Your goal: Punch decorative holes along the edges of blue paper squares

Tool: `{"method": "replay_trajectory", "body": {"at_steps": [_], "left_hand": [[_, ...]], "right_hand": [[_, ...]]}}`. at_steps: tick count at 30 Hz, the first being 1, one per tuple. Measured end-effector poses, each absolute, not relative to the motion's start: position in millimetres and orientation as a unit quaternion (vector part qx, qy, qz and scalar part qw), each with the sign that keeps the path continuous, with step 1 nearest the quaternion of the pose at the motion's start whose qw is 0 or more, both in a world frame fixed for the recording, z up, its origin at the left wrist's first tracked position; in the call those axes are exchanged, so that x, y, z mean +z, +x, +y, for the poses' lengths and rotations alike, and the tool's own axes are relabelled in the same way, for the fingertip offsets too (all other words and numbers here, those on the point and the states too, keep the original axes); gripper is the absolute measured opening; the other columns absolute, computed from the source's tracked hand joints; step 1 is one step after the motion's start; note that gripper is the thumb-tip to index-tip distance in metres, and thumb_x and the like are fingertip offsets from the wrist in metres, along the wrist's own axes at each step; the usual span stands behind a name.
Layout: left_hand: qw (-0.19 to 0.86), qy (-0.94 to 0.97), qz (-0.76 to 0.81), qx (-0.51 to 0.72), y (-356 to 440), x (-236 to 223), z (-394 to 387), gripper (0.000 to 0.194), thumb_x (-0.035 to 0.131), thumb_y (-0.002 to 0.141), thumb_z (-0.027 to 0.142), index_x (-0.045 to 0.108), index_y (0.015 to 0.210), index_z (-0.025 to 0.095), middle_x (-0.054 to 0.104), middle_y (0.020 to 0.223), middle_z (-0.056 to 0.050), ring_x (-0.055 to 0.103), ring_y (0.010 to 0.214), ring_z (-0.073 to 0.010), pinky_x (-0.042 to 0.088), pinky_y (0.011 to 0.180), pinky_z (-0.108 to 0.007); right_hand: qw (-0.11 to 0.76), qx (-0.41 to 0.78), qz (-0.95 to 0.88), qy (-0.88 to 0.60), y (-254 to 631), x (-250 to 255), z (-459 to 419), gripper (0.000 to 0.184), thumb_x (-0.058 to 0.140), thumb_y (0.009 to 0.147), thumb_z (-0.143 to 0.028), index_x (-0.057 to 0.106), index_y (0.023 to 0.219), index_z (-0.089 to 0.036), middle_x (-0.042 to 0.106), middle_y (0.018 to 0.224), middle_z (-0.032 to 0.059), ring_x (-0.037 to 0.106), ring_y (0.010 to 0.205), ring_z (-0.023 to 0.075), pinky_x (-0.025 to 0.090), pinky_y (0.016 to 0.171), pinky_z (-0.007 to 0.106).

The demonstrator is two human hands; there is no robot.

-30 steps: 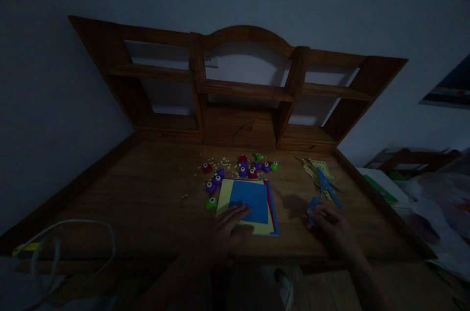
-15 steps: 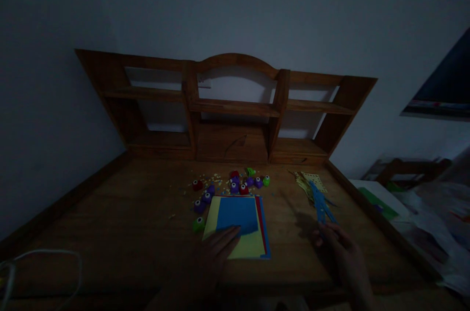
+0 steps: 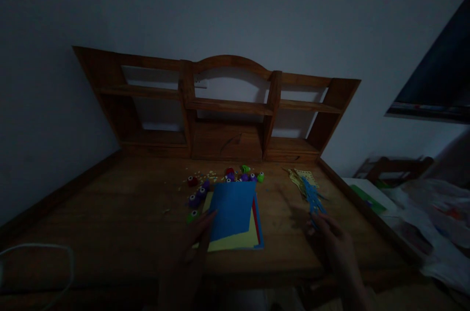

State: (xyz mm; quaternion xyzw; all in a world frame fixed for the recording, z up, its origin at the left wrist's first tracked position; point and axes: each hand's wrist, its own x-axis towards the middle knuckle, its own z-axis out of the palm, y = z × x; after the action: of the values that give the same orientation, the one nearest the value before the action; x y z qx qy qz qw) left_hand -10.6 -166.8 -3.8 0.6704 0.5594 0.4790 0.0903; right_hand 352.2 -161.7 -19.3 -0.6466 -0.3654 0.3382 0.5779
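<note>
A blue paper sheet (image 3: 233, 210) is tilted up over a stack of coloured paper, whose yellow sheet (image 3: 238, 241) shows beneath it. My left hand (image 3: 198, 235) is closed at the blue sheet's left edge, fingertips pinching it. Over to the right, my right hand (image 3: 328, 232) pinches the near ends of a bunch of blue paper strips (image 3: 312, 194). The far ends of those strips lie over yellow strips (image 3: 296, 181) and a yellow piece with holes (image 3: 309, 177). Dim light hides part of the left fingers.
Several small one-eyed toys, red (image 3: 192, 181), purple (image 3: 193, 200) and green (image 3: 193, 216), surround the stack's far and left sides. Yellow paper bits (image 3: 211, 174) lie scattered behind. A wooden shelf unit (image 3: 227, 105) stands at the back; a white cable (image 3: 69, 257) loops at left.
My left hand has shifted from lying on the stack to the blue sheet's left edge, and that sheet has lifted. My right hand still holds the strips. The view has shifted slightly.
</note>
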Motion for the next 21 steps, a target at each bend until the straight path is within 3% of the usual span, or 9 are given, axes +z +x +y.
{"method": "replay_trajectory", "body": {"at_steps": [4,6,11,16,21], "left_hand": [[0.132,0.611,0.556,0.548,8.9,-3.9,-148.4,0.03,0.051,0.093,0.039,0.069,0.114,0.027,0.068,0.122,-0.003,0.065,0.11,-0.0242,0.058,0.089,-0.037],[0.146,0.607,0.553,0.552,15.5,-5.0,-138.9,0.03,0.053,0.092,0.038,0.069,0.115,0.027,0.068,0.121,-0.003,0.065,0.108,-0.0234,0.055,0.091,-0.036],[0.194,0.583,0.542,0.574,16.1,0.3,-131.6,0.032,0.055,0.09,0.041,0.072,0.111,0.024,0.071,0.114,-0.006,0.069,0.094,-0.0232,0.057,0.077,-0.032],[0.221,0.59,0.517,0.58,-6.3,1.6,-121.1,0.038,0.06,0.085,0.045,0.071,0.115,0.023,0.072,0.109,-0.008,0.069,0.09,-0.0251,0.056,0.074,-0.034],[0.355,0.554,0.447,0.606,-28.2,2.7,-89.8,0.051,0.068,0.077,0.05,0.069,0.115,0.016,0.071,0.109,-0.013,0.068,0.093,-0.0278,0.058,0.073,-0.036]], "right_hand": [[0.604,0.359,-0.354,-0.617,351.8,-19.4,-161.0,0.037,0.076,0.071,-0.049,0.071,0.085,-0.015,0.072,0.071,0.0056,0.066,0.068,0.02,0.051,0.066,0.026],[0.626,0.366,-0.338,-0.6,352.2,-20.2,-160.7,0.036,0.077,0.07,-0.047,0.07,0.084,-0.014,0.071,0.07,0.0053,0.065,0.066,0.0179,0.051,0.064,0.024],[0.654,0.38,-0.337,-0.56,358.0,-20.3,-156.0,0.038,0.079,0.066,-0.046,0.07,0.086,-0.015,0.07,0.069,0.0038,0.06,0.055,0.0147,0.049,0.055,0.024],[0.643,0.25,-0.44,-0.574,368.0,5.1,-133.0,0.037,0.069,0.07,-0.05,0.069,0.079,-0.014,0.066,0.064,0.0051,0.057,0.052,0.0152,0.044,0.049,0.024],[0.588,0.186,-0.462,-0.637,375.4,12.7,-104.3,0.038,0.064,0.065,-0.051,0.068,0.069,-0.013,0.067,0.06,0.0103,0.059,0.051,0.0193,0.043,0.047,0.028]]}}
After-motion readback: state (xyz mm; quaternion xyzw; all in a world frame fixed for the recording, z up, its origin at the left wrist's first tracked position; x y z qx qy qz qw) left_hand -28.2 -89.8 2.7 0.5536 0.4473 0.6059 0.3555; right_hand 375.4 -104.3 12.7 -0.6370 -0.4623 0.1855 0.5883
